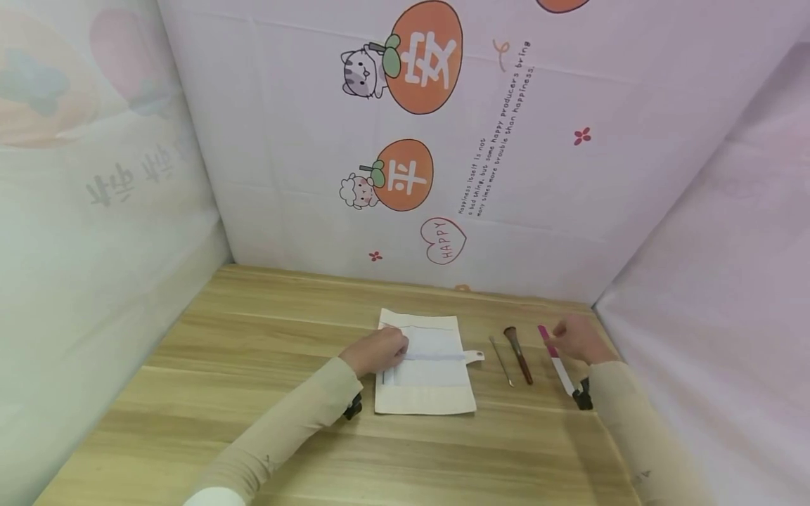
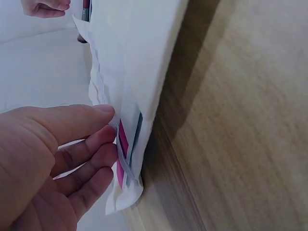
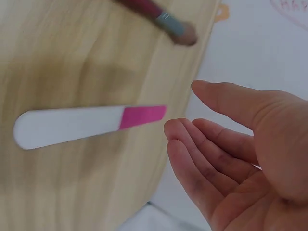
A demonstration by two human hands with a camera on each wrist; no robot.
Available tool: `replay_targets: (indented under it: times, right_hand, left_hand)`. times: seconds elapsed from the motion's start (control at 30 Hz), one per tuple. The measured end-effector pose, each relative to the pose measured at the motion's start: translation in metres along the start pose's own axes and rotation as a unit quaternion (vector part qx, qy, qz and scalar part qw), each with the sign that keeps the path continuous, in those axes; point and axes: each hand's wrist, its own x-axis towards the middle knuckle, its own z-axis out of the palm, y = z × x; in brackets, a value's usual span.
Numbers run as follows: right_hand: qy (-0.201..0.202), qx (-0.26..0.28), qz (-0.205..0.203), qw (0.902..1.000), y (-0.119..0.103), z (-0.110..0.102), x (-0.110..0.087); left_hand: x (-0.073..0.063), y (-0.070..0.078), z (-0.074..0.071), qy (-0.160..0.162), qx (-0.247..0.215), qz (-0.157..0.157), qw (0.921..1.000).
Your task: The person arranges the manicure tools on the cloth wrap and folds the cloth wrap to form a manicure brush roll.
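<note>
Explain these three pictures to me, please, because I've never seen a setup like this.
There's no machine here, only a person working barehanded. The widest picture comes from a camera worn on the head, looking forward and down. The left wrist camera and the right wrist camera took the two close-ups, one for each side. On the wooden table lie an unfolded white case, a thin metal tool, a brush and a flat pink-and-white stick. The left hand pinches a thin layer of the case. The right hand holds nothing; it is near the pink end of the stick.
</note>
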Motion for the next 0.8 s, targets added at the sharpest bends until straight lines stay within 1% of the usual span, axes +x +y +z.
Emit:
replay_targets:
  times: [0.13,0.27,0.33,0.47,0.6,0.7,0.8]
  right_hand:
    - [0.012,-0.002,0.018,0.9998,0.014,0.009,0.002]
    - [0.037,0.011,0.032,0.9987,0.021,0.017,0.004]
    - [0.043,0.020,0.041,0.9980,0.024,0.021,0.006]
    - [0.035,0.035,0.075,0.9959,0.028,0.028,0.010]
    - [0.021,0.045,0.116,0.9921,0.027,0.030,0.010]
    - [0.021,0.048,0.130,0.9901,0.026,0.030,0.009]
    - [0.022,0.053,0.135,0.9892,0.026,0.030,0.011]
  left_hand:
    - [0.000,0.000,0.001,0.005,0.008,0.006,0.9999]
    - [-0.001,0.001,-0.001,0.011,0.005,0.008,0.9999]
    - [-0.002,0.001,-0.001,0.011,0.002,0.005,0.9999]
    - [-0.002,0.000,0.001,0.009,0.003,-0.003,1.0000]
    - [0.001,-0.003,0.003,0.007,0.007,-0.011,0.9999]
    - [0.001,-0.004,0.004,0.002,0.008,-0.018,0.9998]
    - [0.000,-0.004,0.002,0.002,-0.001,-0.020,0.9998]
